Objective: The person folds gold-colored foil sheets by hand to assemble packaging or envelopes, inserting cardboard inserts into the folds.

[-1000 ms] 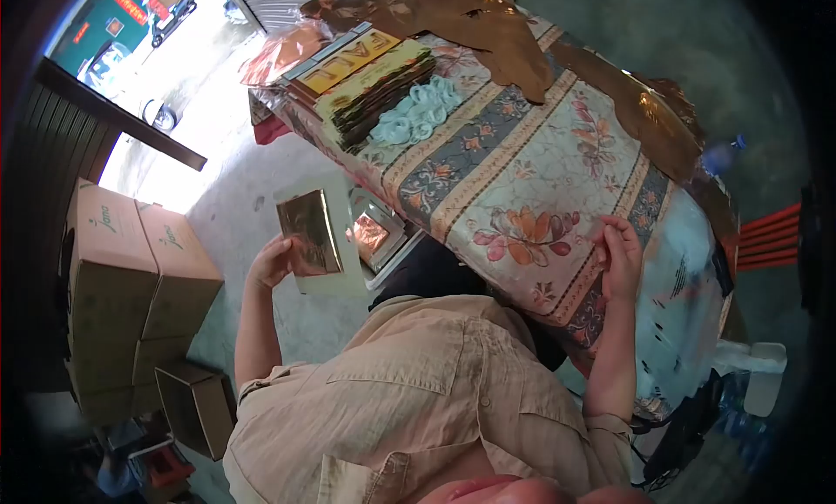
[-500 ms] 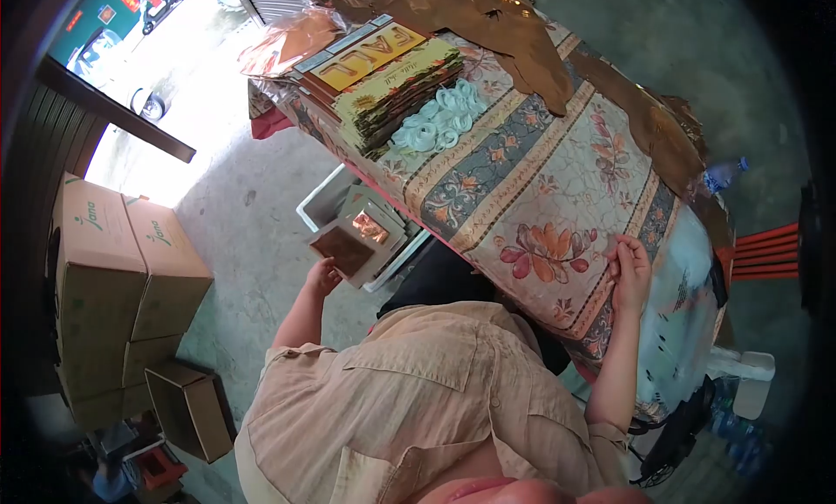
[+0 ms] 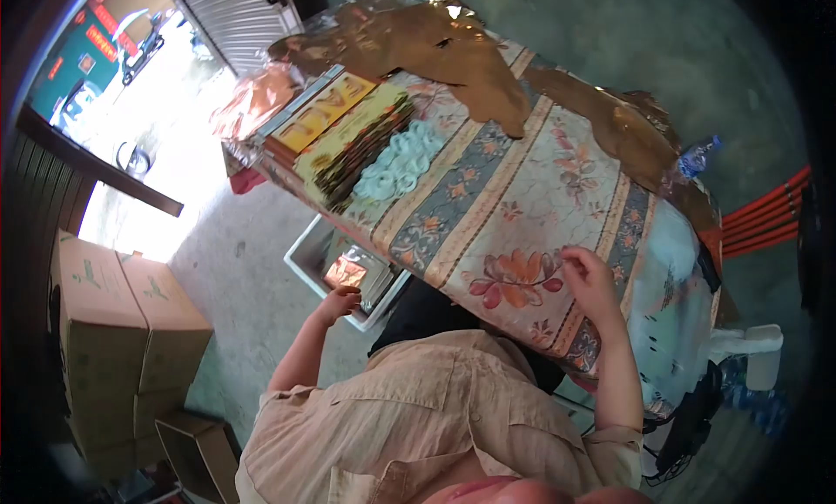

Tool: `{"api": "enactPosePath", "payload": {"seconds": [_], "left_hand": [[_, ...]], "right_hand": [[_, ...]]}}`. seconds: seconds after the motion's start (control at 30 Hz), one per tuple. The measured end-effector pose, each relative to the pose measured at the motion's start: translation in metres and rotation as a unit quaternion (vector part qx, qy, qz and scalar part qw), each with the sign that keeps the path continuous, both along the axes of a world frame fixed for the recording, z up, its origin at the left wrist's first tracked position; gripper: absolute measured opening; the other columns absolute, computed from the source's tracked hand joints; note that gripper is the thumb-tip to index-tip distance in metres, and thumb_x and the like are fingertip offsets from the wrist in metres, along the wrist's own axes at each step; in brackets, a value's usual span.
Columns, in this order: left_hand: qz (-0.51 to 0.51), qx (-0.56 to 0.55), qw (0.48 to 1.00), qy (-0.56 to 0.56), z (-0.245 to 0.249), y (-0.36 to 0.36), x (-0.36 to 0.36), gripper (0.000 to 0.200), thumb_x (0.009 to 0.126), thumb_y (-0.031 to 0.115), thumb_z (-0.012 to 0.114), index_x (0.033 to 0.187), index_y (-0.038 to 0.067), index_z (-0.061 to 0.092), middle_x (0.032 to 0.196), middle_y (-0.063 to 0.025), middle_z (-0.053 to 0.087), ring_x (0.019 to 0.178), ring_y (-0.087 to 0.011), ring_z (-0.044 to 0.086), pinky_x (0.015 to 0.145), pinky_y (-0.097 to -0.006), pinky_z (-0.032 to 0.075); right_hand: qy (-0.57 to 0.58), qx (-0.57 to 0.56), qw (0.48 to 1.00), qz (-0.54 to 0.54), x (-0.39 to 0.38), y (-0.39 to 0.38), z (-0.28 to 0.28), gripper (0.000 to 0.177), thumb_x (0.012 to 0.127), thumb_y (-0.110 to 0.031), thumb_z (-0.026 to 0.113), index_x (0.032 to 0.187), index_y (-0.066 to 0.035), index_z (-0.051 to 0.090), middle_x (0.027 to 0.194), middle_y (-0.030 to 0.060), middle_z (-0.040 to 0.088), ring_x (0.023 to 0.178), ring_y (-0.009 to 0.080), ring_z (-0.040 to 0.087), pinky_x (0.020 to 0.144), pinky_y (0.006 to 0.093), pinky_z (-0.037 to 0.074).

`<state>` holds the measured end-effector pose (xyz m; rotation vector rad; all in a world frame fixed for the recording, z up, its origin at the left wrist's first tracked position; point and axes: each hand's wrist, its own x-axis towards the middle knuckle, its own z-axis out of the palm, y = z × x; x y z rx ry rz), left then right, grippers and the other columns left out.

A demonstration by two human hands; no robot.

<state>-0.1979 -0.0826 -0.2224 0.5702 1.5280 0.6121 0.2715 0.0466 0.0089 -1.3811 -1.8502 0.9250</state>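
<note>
My left hand [image 3: 338, 304] is over the near left side of a white bin [image 3: 300, 269], fingers apart and slightly bent, holding nothing that shows. Flat panels in clear wrapping lie in the bin, one with a shiny copper-coloured patch [image 3: 347, 272] just beyond my fingertips. My right hand [image 3: 589, 282] hovers close over the floral tablecloth [image 3: 531, 221], beside its printed red flower, with loosely curved fingers and nothing in them. At the table's far left, a stack of printed "FALL" signs [image 3: 335, 112] lies next to a heap of pale blue-white cord loops [image 3: 399, 162].
Brown sheeting [image 3: 418, 51] drapes over the table's far edge, with a plastic bottle [image 3: 697, 156] at the right. Stacked cartons [image 3: 104, 304] and an open box [image 3: 200, 452] stand on the floor at left. Red bars [image 3: 766, 212] of a chair are at right.
My left hand has lowered a brown-and-white panel into the bin and let go of it. My right hand has shifted left over the cloth. The view has turned slightly.
</note>
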Motion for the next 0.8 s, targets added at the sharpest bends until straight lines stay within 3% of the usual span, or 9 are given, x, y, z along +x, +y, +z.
{"api": "enactPosePath", "payload": {"seconds": [0.07,0.17,0.33,0.37,0.47,0.57,0.6,0.67,0.8], "left_hand": [[-0.123,0.059,0.990,-0.035,0.043,0.027,0.005,0.031,0.088,0.021,0.063,0.115,0.004,0.063,0.098,-0.0025,0.068,0.089,-0.0111,0.064,0.071,-0.0266,0.051],[-0.321,0.061,0.943,-0.067,0.161,0.063,0.033,0.027,0.088,0.020,0.065,0.110,0.004,0.065,0.097,-0.0038,0.070,0.086,-0.0109,0.065,0.073,-0.0250,0.052],[-0.367,0.212,0.895,-0.140,0.255,0.112,0.089,0.023,0.090,0.020,0.063,0.108,0.005,0.066,0.091,-0.0015,0.069,0.085,-0.0080,0.062,0.072,-0.0231,0.050],[-0.335,0.256,0.895,-0.146,0.260,0.126,0.104,0.022,0.091,0.020,0.062,0.107,0.005,0.066,0.089,-0.0008,0.068,0.083,-0.0072,0.061,0.071,-0.0233,0.050],[-0.274,0.433,0.855,0.077,0.257,0.182,0.153,0.019,0.089,0.020,0.063,0.100,0.004,0.066,0.082,-0.0050,0.064,0.078,-0.0119,0.060,0.069,-0.0272,0.048],[-0.199,0.576,0.726,0.319,0.226,0.250,0.182,0.022,0.081,0.019,0.064,0.098,0.005,0.065,0.088,-0.0111,0.061,0.087,-0.0254,0.061,0.075,-0.0363,0.048],[-0.197,0.578,0.725,0.318,0.221,0.265,0.189,0.022,0.081,0.019,0.064,0.098,0.005,0.065,0.088,-0.0111,0.061,0.087,-0.0254,0.061,0.075,-0.0363,0.048],[-0.159,0.502,0.683,0.507,0.214,0.292,0.198,0.034,0.078,0.019,0.064,0.109,0.006,0.061,0.110,-0.0152,0.059,0.107,-0.0328,0.055,0.089,-0.0430,0.044],[-0.152,0.526,0.637,0.542,0.183,0.312,0.195,0.039,0.077,0.022,0.063,0.113,0.007,0.059,0.113,-0.0131,0.057,0.111,-0.0324,0.052,0.091,-0.0454,0.042]], "right_hand": [[-0.109,0.009,0.992,0.065,-0.012,0.007,0.025,0.019,0.088,-0.006,0.055,0.105,0.000,0.060,0.097,0.0131,0.063,0.086,0.0243,0.064,0.073,0.0321,0.050],[-0.188,0.061,0.975,0.099,-0.028,0.032,0.043,0.020,0.087,-0.007,0.054,0.104,0.000,0.061,0.098,0.0149,0.061,0.089,0.0313,0.063,0.076,0.0364,0.049],[-0.219,0.157,0.957,0.106,-0.045,0.121,-0.003,0.022,0.085,-0.013,0.056,0.104,-0.003,0.063,0.100,0.0133,0.059,0.093,0.0337,0.060,0.079,0.0392,0.048],[-0.220,0.158,0.957,0.105,-0.051,0.135,-0.006,0.022,0.085,-0.013,0.056,0.104,-0.003,0.063,0.100,0.0133,0.059,0.093,0.0337,0.060,0.079,0.0392,0.048],[-0.201,0.202,0.956,0.072,-0.078,0.168,-0.015,0.022,0.082,-0.018,0.060,0.101,-0.006,0.062,0.106,0.0100,0.059,0.098,0.0315,0.060,0.080,0.0425,0.050],[-0.173,0.238,0.955,0.048,-0.101,0.191,-0.019,0.022,0.081,-0.019,0.062,0.100,-0.007,0.061,0.103,0.0101,0.058,0.096,0.0314,0.060,0.078,0.0430,0.051],[-0.212,0.237,0.947,0.055,-0.107,0.195,-0.016,0.023,0.080,-0.018,0.063,0.100,-0.006,0.061,0.102,0.0099,0.057,0.095,0.0311,0.060,0.078,0.0422,0.050],[-0.266,0.274,0.922,0.064,-0.113,0.209,-0.021,0.017,0.079,-0.018,0.066,0.091,-0.008,0.061,0.094,0.0090,0.056,0.091,0.0294,0.060,0.075,0.0421,0.050],[-0.339,0.373,0.863,0.043,-0.121,0.239,-0.046,0.009,0.078,-0.017,0.062,0.083,-0.010,0.061,0.082,0.0069,0.057,0.084,0.0258,0.060,0.069,0.0405,0.049]]}}
